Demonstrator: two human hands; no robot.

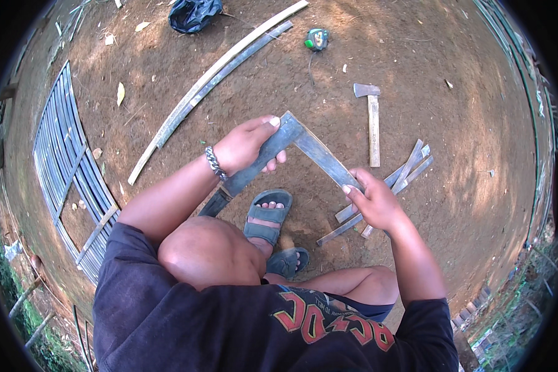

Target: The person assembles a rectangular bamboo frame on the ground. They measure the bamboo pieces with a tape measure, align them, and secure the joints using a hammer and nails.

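Note:
My left hand (245,147) is closed round a long, dark grey-green strip that looks like split bamboo (257,161), thumb on top and fingertips showing past its far edge. That strip slants up from beside my knee. At its upper end it meets a second flat bamboo strip (322,158) at a sharp angle; whether the two are one folded piece, I cannot tell. The lower end of the second strip is pinched in my right hand (373,199), with thumb above and fingers curled beneath. Several short bamboo strips (403,177) lie crossed on the ground beside my right hand.
A hatchet (373,124) with a wooden handle lies on the bare soil ahead, right of centre. Farther off are a green and black tape measure (317,40), long bamboo strips (211,77) and a black plastic bag (193,15). A slatted bamboo panel (74,167) lies left.

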